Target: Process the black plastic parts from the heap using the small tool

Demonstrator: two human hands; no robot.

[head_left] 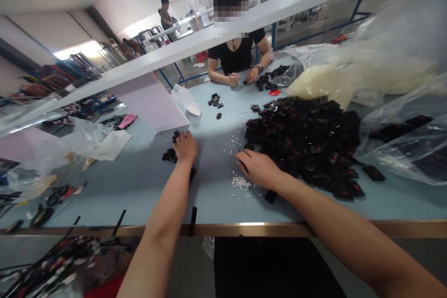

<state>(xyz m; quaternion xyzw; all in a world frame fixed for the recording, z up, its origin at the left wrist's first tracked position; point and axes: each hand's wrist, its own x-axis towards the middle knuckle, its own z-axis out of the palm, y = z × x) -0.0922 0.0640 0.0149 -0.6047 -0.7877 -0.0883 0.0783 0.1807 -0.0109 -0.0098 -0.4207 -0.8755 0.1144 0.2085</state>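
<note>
My left hand (186, 147) reaches the few black pieces (169, 155) at left, perhaps done; my right hand (260, 167) curls by white bits (240, 182). I can't tell either grip. The big black pile (303, 135) at right seemingly remains.

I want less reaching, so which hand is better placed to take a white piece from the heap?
Probably your right hand: it is beside the white heap, while your left hand is farther off, at the small black cluster.
</note>
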